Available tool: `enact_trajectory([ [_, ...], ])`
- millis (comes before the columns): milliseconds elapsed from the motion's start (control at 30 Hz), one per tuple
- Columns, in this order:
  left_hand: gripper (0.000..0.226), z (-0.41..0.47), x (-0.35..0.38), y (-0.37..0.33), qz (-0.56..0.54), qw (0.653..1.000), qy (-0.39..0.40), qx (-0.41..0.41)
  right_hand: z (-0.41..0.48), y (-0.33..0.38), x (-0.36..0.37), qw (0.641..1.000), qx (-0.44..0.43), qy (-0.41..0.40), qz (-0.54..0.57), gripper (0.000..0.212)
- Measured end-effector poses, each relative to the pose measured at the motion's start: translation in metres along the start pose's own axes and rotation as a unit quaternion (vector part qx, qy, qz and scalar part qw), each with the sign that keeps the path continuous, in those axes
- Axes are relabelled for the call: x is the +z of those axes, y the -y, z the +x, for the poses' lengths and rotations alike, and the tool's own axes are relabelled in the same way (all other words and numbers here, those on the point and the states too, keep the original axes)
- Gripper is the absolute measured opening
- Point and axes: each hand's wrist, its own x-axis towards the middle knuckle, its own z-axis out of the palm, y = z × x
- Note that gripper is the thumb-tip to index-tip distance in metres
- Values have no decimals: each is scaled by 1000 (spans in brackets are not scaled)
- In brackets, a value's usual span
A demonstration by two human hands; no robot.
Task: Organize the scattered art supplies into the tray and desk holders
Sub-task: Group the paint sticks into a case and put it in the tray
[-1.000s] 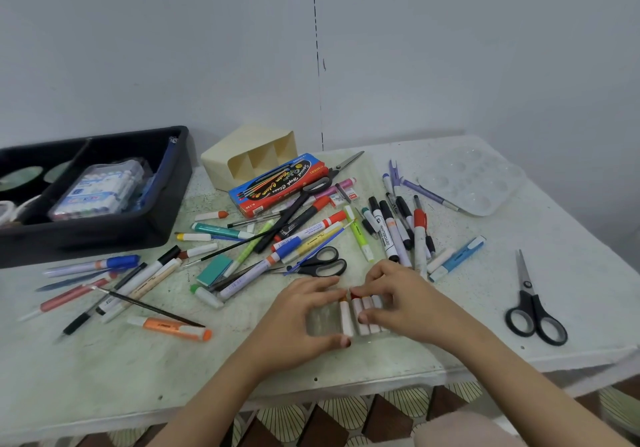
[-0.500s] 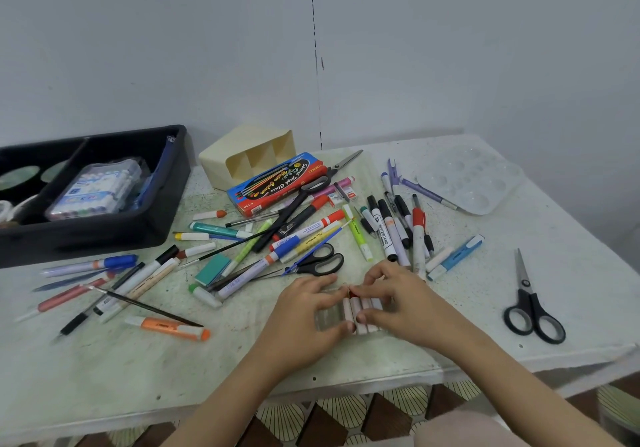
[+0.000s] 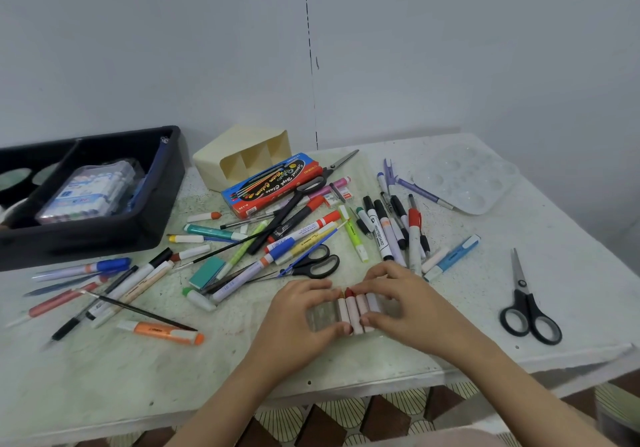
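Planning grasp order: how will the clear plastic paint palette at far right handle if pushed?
The clear plastic paint palette looks thin and moulded, so it is probably light and slightly flexible. Lying flat, it should slide, not roll. The purple tool at its edge may shift too.

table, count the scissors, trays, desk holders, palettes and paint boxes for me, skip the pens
scissors: 3
black tray: 1
cream desk holder: 1
clear palette: 1
watercolour box: 1
total: 7
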Motion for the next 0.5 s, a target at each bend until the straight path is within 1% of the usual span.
enact_trajectory([
  [100, 50, 2, -3, -3, 0, 1000, 9, -10, -1, 0, -5, 1000, -4, -18, -1, 45],
  [167, 48, 4, -5, -4, -12, 1000, 20, -11, 4, -3, -14, 999, 14, -36, 9, 40],
  [233, 41, 5, -6, -6, -29, 999, 19, -8, 15, -10, -25, 995, 50, -80, -34, 35],
  [300, 35, 10, -7, -7, -37, 999, 13, -2, 26, -19, -36, 982, 94, -119, -110, 32],
  [333, 34, 15, -7, -8, -34, 999, 6, 1, 32, -22, -41, 974, 117, -120, -150, 33],
  [400, 33, 29, -8, -11, -21, 1000, -13, 9, 39, -27, -47, 961, 150, -94, -210, 34],
  [500, 34, 59, -9, -17, 16, 999, -32, 21, 47, -27, -50, 947, 152, -69, -273, 30],
])
